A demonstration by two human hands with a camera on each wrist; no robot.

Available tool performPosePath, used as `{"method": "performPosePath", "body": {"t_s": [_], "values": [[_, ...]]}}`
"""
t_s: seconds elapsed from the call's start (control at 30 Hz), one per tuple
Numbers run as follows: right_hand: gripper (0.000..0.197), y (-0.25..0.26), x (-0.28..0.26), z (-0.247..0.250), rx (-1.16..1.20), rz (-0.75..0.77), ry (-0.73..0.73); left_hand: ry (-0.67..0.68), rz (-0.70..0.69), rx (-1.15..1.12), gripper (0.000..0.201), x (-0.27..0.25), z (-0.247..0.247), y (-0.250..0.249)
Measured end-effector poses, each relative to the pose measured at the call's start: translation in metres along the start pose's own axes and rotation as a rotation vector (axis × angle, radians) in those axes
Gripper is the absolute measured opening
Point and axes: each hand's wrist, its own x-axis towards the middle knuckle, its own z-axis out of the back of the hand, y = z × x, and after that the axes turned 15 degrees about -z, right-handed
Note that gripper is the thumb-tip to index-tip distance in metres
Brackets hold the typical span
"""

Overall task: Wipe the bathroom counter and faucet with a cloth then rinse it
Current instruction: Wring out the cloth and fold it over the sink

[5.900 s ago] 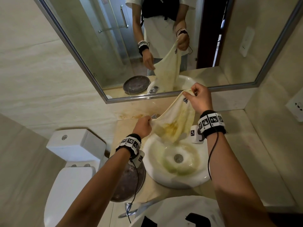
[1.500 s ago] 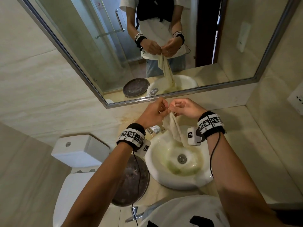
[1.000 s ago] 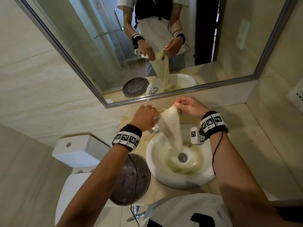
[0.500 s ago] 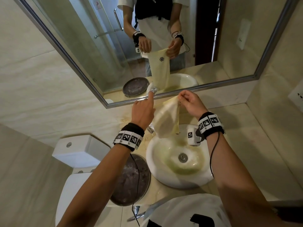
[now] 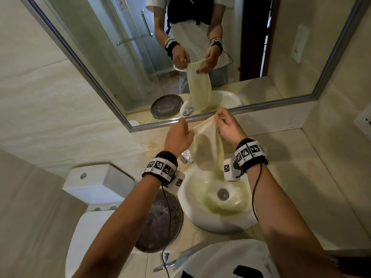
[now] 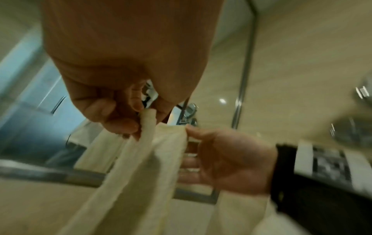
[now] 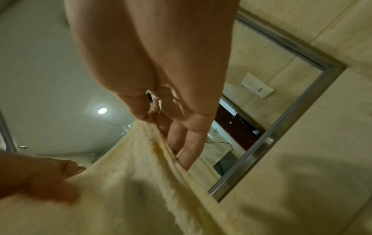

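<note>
1. Both hands hold the cloth (image 5: pixel 206 145) up by its top edge: the left hand (image 5: pixel 177 137) pinches one corner, the right hand (image 5: pixel 227 127) the other, so each grip is clenched on fabric and the edge runs taut between them.
2. The cloth hangs straight down from the two grips; its lower end dips toward the sink (image 5: pixel 200 221) bowl, which holds yellowish water around the drain (image 5: pixel 222 194).
3. The faucet (image 5: pixel 186 155) sits just below the left grip, mostly hidden behind the hanging cloth. Whether water is running cannot be told.
4. Judging by the stained water, this looks like the rinse — spreading the cloth to check it.
5. To do it well: keep the pinches firm on the corners, lower the spread cloth under the spout so water reaches the whole face, and keep drips over the bowl, not the worktop (image 5: pixel 301 177) right of the right grip.
</note>
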Motion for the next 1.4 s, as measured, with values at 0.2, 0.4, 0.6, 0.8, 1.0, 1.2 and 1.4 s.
{"method": "performPosePath", "body": {"t_s": [0.2,0.4,0.6,0.8,1.0,1.2,1.4], "values": [[0.013,0.001,-0.001,-0.017,0.069,-0.074,0.135,-0.048,0.279,-0.792,0.017,-0.002,0.003,-0.015],[0.012,0.0,-0.003,-0.014,0.106,-0.032,0.268,-0.132,0.286,-0.859,0.02,-0.004,0.009,-0.018],[0.02,0.003,-0.01,-0.019,0.051,0.036,0.368,-0.226,0.303,-0.717,0.015,0.001,0.002,-0.024],[0.016,0.009,-0.013,-0.015,0.097,0.072,0.361,-0.313,0.31,-0.7,0.01,0.009,-0.004,-0.026],[0.017,0.013,-0.019,-0.012,0.153,0.091,0.372,-0.265,0.291,-0.735,0.01,0.019,-0.001,-0.03],[0.027,0.011,-0.018,-0.013,0.128,0.098,0.262,-0.123,0.16,-0.483,0.053,0.029,0.012,-0.032],[0.012,0.001,-0.007,-0.009,0.118,0.017,0.187,-0.149,-0.044,-0.445,0.037,0.03,0.02,-0.031]]}}
